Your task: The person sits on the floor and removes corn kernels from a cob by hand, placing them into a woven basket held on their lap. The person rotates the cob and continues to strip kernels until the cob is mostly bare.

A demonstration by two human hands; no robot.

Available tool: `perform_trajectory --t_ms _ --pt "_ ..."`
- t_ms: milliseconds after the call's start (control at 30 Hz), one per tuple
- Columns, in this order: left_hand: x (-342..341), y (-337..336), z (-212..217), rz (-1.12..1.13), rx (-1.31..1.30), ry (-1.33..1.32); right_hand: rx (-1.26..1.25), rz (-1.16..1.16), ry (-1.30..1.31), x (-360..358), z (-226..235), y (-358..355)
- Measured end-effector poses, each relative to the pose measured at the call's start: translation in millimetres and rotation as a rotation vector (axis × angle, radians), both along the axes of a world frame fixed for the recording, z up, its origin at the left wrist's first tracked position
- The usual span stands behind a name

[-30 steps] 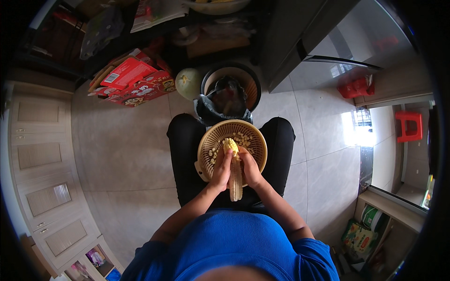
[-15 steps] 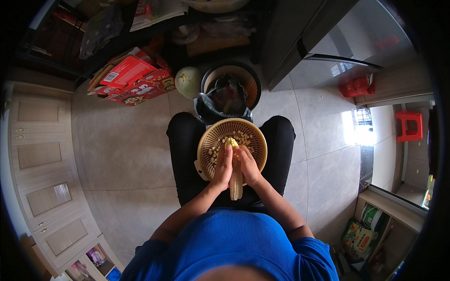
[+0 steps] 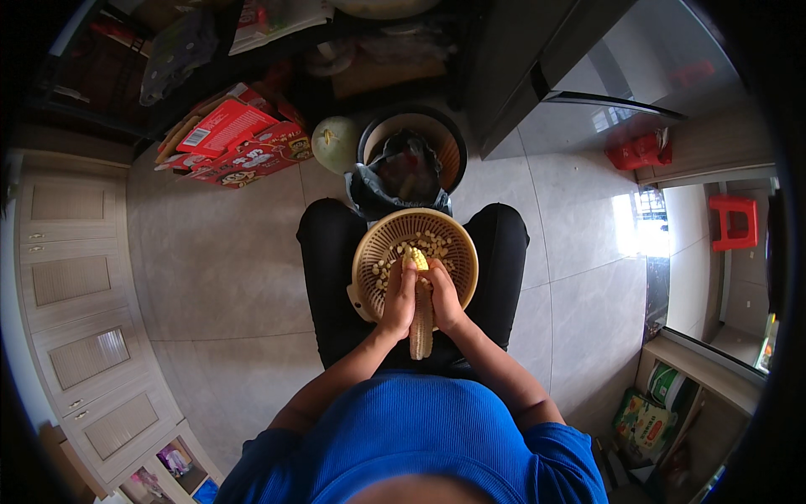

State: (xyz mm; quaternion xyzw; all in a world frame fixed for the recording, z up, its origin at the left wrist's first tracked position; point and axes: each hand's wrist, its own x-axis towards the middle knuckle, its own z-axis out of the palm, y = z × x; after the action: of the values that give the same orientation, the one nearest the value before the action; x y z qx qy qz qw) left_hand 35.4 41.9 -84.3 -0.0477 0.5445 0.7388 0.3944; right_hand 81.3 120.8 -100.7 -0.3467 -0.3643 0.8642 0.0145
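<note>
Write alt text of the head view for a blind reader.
A person's left hand and right hand hold a mostly bare corn cob over a tan basket of loose kernels, between black-trousered knees. Beyond are a bin with a dark bag, a pale green melon and a red box.

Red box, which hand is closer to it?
Left. The left hand, at the left side of the cob, has the red box ahead and to its left; the right hand, at the cob's right side, is farther away.
</note>
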Motion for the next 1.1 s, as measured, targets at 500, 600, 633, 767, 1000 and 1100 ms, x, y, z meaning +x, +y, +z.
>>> perform_trajectory --t_ms 500,600,633,767,1000,1100 --pt "1 -3 -4 0.021 -0.012 -0.033 0.141 0.102 -0.047 -2 15 1" --pt "0 -4 1 -0.013 -0.024 -0.02 0.151 0.106 -0.05 -2 16 2" --pt "0 -3 4 -0.017 -0.036 -0.011 0.151 0.105 -0.047 -2 16 2" --pt "-1 -3 3 0.012 0.041 -0.163 0.33 0.138 -0.031 -2 19 -3" --pt "-4 -3 -2 -0.03 0.031 -0.088 0.542 0.073 0.074 0 5 -9" --pt "-7 -2 -2 -0.023 -0.029 -0.039 0.36 0.082 0.042 -9 16 2"
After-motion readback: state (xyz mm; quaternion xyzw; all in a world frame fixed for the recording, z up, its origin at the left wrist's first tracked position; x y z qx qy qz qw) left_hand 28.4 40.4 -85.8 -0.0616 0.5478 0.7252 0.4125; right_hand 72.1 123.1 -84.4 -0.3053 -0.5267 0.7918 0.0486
